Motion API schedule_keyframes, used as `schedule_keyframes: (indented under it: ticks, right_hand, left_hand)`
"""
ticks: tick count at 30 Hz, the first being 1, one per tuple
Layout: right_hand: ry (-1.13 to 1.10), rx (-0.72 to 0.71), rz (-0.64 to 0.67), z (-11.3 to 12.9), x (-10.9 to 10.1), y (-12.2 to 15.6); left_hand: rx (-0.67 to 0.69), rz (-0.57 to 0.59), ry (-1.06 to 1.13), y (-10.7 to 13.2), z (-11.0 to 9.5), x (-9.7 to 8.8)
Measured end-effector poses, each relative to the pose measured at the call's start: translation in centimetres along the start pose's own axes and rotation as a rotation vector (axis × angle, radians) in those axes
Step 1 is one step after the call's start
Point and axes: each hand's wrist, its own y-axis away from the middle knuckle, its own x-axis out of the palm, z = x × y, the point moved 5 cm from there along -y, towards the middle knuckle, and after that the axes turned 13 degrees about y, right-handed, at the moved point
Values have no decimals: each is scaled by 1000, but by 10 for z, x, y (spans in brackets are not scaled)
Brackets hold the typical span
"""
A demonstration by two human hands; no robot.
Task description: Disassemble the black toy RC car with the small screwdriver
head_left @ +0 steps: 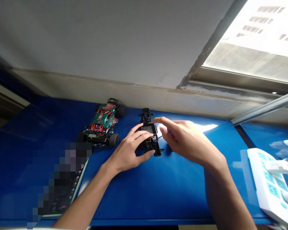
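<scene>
A black toy car chassis (148, 128) lies on the blue table, its open tray facing up. My left hand (129, 147) rests over its near-left part, fingers across the frame and thumb against the near end, gripping it. At the chassis's right side, my right hand (182, 132) has its index finger reaching to the tray's far edge and its thumb close by. The other fingers curl under the palm, where a small purplish patch shows; what it is stays hidden. Left of the chassis stands a green and orange toy car (102, 119) with black wheels.
A tablet-like screen (69, 191), partly blurred out, lies at the front left of the blue table (139, 195). At the right is a white power strip (261, 182) with plugs in it. A wall (110, 48) and a window (252, 41) bound the far side.
</scene>
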Motion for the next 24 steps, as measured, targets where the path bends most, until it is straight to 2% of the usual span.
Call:
schedule_keyframes:
  ticks: [4,10,15,20,24]
  right_hand:
    - [-77,-37,-46,3,-3,1]
    - [-8,17,17,1,0,0]
    - [-57,-13,-32,1,-2,0]
    - [16,39,29,-1,1,-1]
    - [-21,-12,-13,-1,-1,1]
  left_hand:
    - [0,-3,1,0,0,0]
    - [7,4,-1,-1,0,0]
    - [3,2,-3,0,1,1]
    - [11,6,-6,0,1,1]
    - [11,-4,-2,0,1,0]
